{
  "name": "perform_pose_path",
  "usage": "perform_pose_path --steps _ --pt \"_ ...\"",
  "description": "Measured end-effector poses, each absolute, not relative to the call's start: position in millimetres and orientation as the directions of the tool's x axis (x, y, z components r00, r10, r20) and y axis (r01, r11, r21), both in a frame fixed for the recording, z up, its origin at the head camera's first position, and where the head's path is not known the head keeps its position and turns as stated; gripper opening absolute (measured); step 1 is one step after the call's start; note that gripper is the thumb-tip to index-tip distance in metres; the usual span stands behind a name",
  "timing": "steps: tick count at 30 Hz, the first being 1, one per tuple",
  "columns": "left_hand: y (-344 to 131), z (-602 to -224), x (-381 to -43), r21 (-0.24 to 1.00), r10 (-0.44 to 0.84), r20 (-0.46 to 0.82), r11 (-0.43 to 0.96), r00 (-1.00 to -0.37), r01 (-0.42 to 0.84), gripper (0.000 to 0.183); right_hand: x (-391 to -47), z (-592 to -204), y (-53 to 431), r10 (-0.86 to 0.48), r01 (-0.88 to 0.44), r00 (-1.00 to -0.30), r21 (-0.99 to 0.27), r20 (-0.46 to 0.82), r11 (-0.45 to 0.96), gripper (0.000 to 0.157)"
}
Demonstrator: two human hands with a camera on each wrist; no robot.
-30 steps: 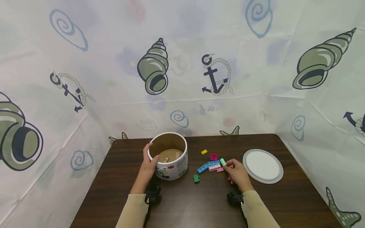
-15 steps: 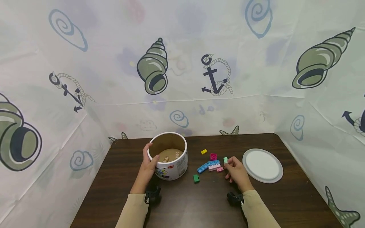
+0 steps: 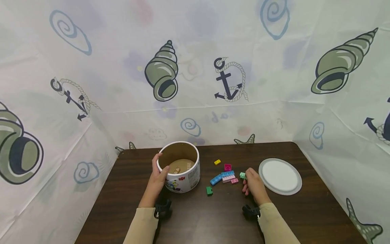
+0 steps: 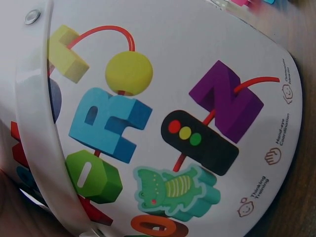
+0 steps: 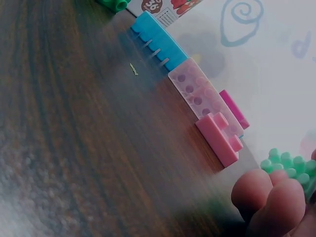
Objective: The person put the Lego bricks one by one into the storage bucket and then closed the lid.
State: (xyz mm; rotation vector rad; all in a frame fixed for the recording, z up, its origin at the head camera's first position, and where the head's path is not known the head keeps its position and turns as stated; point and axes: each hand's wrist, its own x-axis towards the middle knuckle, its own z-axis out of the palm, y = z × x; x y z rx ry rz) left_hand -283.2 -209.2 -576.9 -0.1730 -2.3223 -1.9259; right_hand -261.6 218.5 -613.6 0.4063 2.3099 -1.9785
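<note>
Now pinching a mint-green brick (image 3: 242, 175)

The right hand (image 3: 254, 184) is pinching it between thumb and fingertips, holding it near the small pink brick (image 3: 234, 181), to the left of the round white disc (image 3: 280, 177). The left hand (image 3: 158, 178) is gripping the white tub (image 3: 192, 178) by its rim, thumb and fingers curling over the edge.

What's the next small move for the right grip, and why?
Probably carry the mint-green studded plastic brick toward the white cylindrical open tub: the right grip pinches the brick, the left grip holds the tub, and small pale pieces lie inside it.
</note>
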Motion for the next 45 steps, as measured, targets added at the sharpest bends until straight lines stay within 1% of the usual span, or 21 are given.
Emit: perform_pose_path --steps 5,6,7,10,12,16,19,22,28,32,40,45 --pt "-209 -577 -282 0.970 0.013 0.151 0.189 -0.988 0.151 0.075 -262 -618 219 0.127 0.230 -0.969 -0.958 -0.210 0.171 0.020" --pt "-209 -577 -282 0.970 0.012 0.149 0.192 -0.989 0.149 0.074 -262 -619 219 0.119 0.220 -0.972 -0.959 -0.201 0.176 0.021" --pt "-209 -577 -282 0.970 0.012 0.150 0.194 -0.989 0.149 0.074 -262 -619 220 0.109 0.208 -0.975 -0.962 -0.191 0.177 0.025" --pt "-209 -577 -282 0.968 0.007 0.153 0.200 -0.988 0.151 0.074 -263 -620 221 0.061 0.169 -0.985 -0.970 -0.160 0.174 0.044" --pt "-209 -576 -282 0.968 0.005 0.152 0.200 -0.988 0.150 0.075 -263 -620 223 0.028 0.151 -0.988 -0.972 -0.149 0.182 0.050" --pt "-208 -576 -282 0.970 0.004 0.148 0.196 -0.989 0.146 0.075 -263 -619 226 -0.028 0.127 -0.990 -0.970 -0.135 0.209 0.046" --pt "-208 -576 -282 0.970 0.004 0.147 0.195 -0.989 0.145 0.075 -263 -619 228 -0.036 0.123 -0.990 -0.968 -0.134 0.217 0.041" --pt "-208 -576 -282 0.970 0.006 0.144 0.196 -0.990 0.142 0.074 -263 -619 228 -0.023 0.130 -0.990 -0.972 -0.137 0.196 0.038" --pt "-208 -577 -281 0.970 0.002 0.142 0.197 -0.990 0.140 0.074 -262 -615 226 -0.001 0.159 -0.987 -0.980 -0.160 0.120 0.039" --pt "-209 -577 -280 0.970 0.002 0.141 0.198 -0.990 0.139 0.075 -260 -603 217 -0.047 0.160 -0.986 -0.987 -0.161 0.033 0.045" --pt "-211 -579 -278 0.969 -0.003 0.130 0.211 -0.992 0.126 0.076 -262 -562 177 -0.146 0.113 -0.985 -0.979 -0.089 -0.169 0.041" --pt "-211 -579 -283 0.967 0.008 0.156 0.202 -0.988 0.154 0.075 -270 -544 152 -0.162 0.095 -0.986 -0.954 -0.049 -0.285 0.038"
